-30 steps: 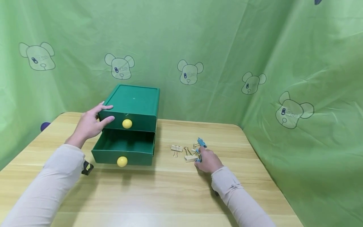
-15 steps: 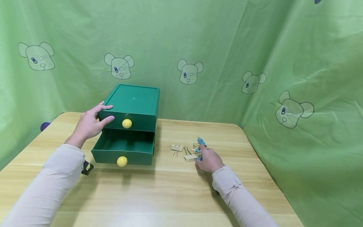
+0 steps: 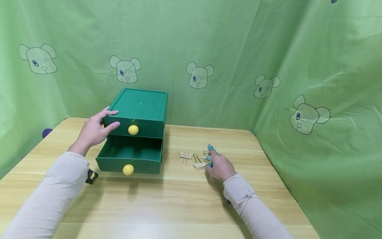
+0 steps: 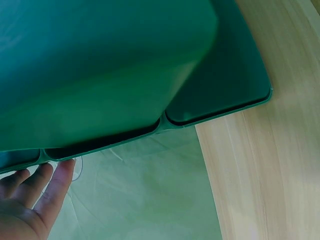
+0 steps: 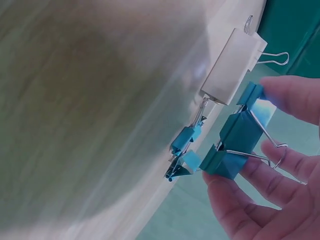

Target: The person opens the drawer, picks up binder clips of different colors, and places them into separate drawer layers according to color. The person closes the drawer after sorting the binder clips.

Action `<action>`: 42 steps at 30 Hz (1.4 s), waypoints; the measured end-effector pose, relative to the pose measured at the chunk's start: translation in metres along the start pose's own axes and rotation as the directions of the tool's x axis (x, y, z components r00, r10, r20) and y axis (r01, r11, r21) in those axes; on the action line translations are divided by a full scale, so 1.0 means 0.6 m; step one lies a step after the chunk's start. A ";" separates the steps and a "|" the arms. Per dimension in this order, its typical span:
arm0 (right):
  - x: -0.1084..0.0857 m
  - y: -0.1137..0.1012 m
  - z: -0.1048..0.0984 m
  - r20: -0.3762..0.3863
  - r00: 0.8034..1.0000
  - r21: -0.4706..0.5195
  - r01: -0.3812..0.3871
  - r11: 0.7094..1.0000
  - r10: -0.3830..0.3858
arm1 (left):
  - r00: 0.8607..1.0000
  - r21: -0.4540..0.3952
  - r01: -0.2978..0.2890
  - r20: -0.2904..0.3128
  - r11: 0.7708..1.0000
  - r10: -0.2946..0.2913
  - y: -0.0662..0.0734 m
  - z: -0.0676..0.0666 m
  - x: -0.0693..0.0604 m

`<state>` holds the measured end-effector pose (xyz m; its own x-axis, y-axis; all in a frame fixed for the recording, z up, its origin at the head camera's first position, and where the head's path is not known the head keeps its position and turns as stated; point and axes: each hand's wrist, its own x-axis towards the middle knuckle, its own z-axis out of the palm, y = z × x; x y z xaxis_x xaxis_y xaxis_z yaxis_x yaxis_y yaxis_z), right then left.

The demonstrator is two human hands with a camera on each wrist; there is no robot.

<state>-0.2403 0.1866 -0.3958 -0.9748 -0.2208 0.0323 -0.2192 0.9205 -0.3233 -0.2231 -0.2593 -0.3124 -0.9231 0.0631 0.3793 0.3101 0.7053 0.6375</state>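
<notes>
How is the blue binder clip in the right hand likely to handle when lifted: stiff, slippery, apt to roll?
The blue binder clip is probably stiff: its body looks straight as the right hand pinches it. Its smooth, shiny face might slip a little. Rolling seems unlikely, given its flat sides and protruding wire handles.

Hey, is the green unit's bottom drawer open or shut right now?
Open. In the head view, the bottom drawer juts out beyond the upper drawer, and its inside shows from above.
</notes>
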 end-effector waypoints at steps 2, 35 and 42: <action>0.000 -0.003 -0.002 -0.010 1.000 -0.005 0.009 1.000 -0.009 | 1.000 -0.001 0.004 0.002 1.000 -0.004 0.001 -0.001 0.000; -0.001 -0.046 -0.028 -0.100 0.989 0.007 0.114 0.993 -0.112 | 1.000 0.016 -0.001 -0.006 1.000 0.001 0.001 0.000 -0.001; -0.001 -0.059 -0.039 -0.102 0.988 0.013 0.116 0.993 -0.114 | 1.000 0.015 0.000 -0.008 1.000 0.000 0.001 0.001 0.000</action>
<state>-0.2330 0.1619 -0.3624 -0.9425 -0.2906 0.1649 -0.3304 0.8845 -0.3295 -0.2231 -0.2588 -0.3124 -0.9213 0.0573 0.3847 0.3065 0.7160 0.6272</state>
